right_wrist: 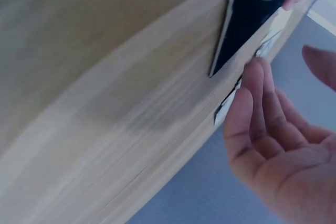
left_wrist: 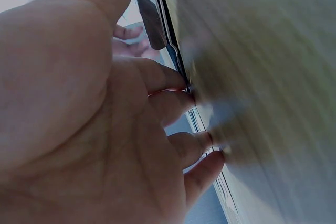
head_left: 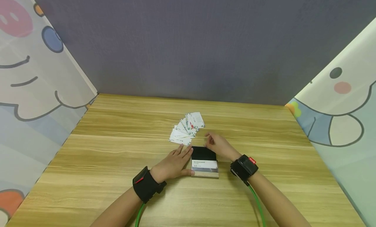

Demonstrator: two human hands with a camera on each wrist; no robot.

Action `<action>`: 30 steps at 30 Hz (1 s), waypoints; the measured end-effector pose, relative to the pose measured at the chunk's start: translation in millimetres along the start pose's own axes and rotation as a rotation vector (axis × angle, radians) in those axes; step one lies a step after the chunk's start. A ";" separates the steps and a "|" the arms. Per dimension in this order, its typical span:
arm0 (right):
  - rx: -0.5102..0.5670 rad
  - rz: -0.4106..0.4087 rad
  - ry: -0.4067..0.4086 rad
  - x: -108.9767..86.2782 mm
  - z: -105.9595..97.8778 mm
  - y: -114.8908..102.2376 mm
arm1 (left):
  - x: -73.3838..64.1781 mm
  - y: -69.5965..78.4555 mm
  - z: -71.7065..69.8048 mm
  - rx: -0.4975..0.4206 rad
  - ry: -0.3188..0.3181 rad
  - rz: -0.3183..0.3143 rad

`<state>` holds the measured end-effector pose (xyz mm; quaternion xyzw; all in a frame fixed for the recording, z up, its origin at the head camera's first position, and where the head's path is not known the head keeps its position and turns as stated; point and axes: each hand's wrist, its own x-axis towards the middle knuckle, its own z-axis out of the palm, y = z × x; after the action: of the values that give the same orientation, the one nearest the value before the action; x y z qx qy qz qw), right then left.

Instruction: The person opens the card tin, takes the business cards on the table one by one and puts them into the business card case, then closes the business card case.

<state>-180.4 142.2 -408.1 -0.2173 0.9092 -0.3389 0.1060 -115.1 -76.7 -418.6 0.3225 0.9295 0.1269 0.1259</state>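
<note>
A flat card case (head_left: 204, 161) lies on the table, black on its upper half, with a white printed card (head_left: 204, 164) on the lower half. At the case's left edge my left hand (head_left: 173, 164) rests, its index fingertip by the upper corner and its thumb by the lower one. In the left wrist view the fingertips of the left hand (left_wrist: 121, 108) meet the tabletop. My right hand (head_left: 219, 145) hovers by the case's upper right corner, fingers loosely bent. The right wrist view shows nothing held in the right hand (right_wrist: 283, 140). White cards (head_left: 184, 129) with printed green edges lie overlapping beyond the case.
The wooden table (head_left: 132, 116) runs back to a dark grey panel (head_left: 191, 47). Cartoon-printed sheets stand on the left (head_left: 38, 67) and right (head_left: 343, 99). Each wrist wears a black band, with a green cable (head_left: 257, 201) trailing from it.
</note>
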 end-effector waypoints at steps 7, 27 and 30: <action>-0.050 0.021 0.121 24.5 0.3 1.3 | 0.2 -0.8 0.5 -0.006 -0.007 -0.008; -0.328 0.150 0.063 72.1 8.2 0.6 | 0.6 -0.1 1.2 0.014 -0.005 -0.010; -0.326 0.172 0.004 72.5 9.5 0.7 | 0.8 -0.2 1.5 0.021 -0.008 -0.013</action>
<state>-241.4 103.4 -418.9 -0.1524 0.9676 -0.1770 0.0959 -115.4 -76.1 -420.2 0.3181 0.9324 0.1151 0.1269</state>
